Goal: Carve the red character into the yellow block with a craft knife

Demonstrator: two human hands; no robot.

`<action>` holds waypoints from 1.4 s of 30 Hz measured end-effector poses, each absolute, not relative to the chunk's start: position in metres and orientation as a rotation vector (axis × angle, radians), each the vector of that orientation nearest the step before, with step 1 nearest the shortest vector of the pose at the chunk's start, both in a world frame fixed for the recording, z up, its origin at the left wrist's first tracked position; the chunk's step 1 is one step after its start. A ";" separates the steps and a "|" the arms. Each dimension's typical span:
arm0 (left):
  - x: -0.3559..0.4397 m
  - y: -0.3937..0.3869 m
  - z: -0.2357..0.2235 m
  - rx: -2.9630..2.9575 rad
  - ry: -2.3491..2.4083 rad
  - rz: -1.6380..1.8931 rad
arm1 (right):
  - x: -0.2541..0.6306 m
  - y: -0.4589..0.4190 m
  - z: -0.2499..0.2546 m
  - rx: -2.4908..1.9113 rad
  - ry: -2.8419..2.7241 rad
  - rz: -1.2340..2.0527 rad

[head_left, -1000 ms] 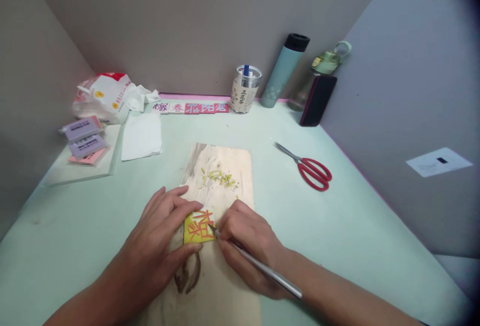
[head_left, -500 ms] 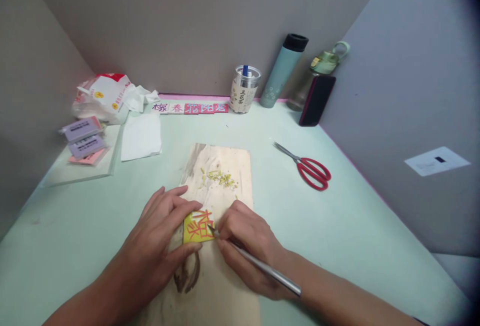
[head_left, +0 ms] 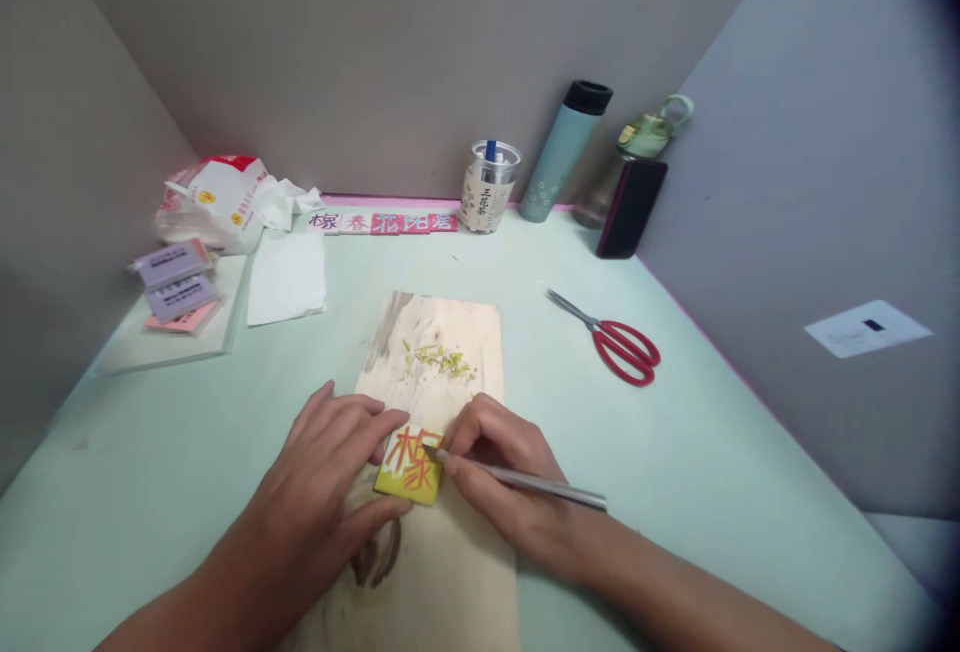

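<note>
A small yellow block (head_left: 410, 466) with a red carved character lies on a wooden board (head_left: 442, 332). My left hand (head_left: 322, 477) presses down on the block's left edge, with the fingers and thumb pinching it in place. My right hand (head_left: 504, 477) is closed around a thin metal carving knife (head_left: 525, 479), whose tip touches the block's upper right part. Yellow shavings (head_left: 442, 360) lie scattered on the board just beyond both hands.
Red-handled scissors (head_left: 621, 344) lie to the right on the pale green table (head_left: 712, 452). At the back stand a jar (head_left: 486, 187), a teal flask (head_left: 564, 154), a green bottle (head_left: 645, 137) and a dark phone (head_left: 630, 207). A row of carved blocks (head_left: 382, 223), tissues (head_left: 286, 277) and eraser packs (head_left: 178, 282) sit left.
The yellow block has been turned a little clockwise under my left hand. My right hand has lowered the knife so its handle now lies flatter, pointing right.
</note>
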State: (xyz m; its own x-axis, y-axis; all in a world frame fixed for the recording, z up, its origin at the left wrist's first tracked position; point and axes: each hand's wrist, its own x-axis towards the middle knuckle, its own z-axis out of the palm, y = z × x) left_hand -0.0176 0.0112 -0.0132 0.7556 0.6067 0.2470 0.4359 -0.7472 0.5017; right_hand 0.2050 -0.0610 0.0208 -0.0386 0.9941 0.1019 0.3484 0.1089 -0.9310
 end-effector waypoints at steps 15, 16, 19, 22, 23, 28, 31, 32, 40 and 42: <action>-0.009 0.000 -0.009 2.491 0.852 0.546 | 0.203 -0.063 0.020 -1.355 -1.596 0.902; -0.007 -0.001 -0.011 2.500 0.861 0.572 | 0.203 -0.063 0.019 -1.349 -1.614 0.898; -0.005 -0.001 -0.014 2.538 0.861 0.603 | 0.203 -0.064 0.016 -1.315 -1.640 0.910; -0.008 0.002 -0.013 2.530 0.803 0.557 | 0.202 -0.063 0.015 -1.296 -1.585 0.933; -0.009 0.003 -0.012 2.514 0.786 0.539 | 0.202 -0.062 0.015 -1.296 -1.566 0.931; -0.013 0.005 -0.007 2.415 0.755 0.560 | 0.198 -0.063 0.014 -1.293 -1.574 0.897; -0.009 0.002 -0.006 2.395 0.809 0.585 | 0.196 -0.068 0.010 -1.343 -1.586 0.897; -0.008 0.001 -0.006 2.395 0.821 0.595 | 0.196 -0.070 0.009 -1.353 -1.594 0.893; -0.004 -0.001 -0.008 2.398 0.825 0.674 | 0.194 -0.076 0.001 -1.343 -1.615 0.800; -0.003 0.000 -0.008 2.400 0.831 0.673 | 0.193 -0.075 0.001 -1.347 -1.626 0.788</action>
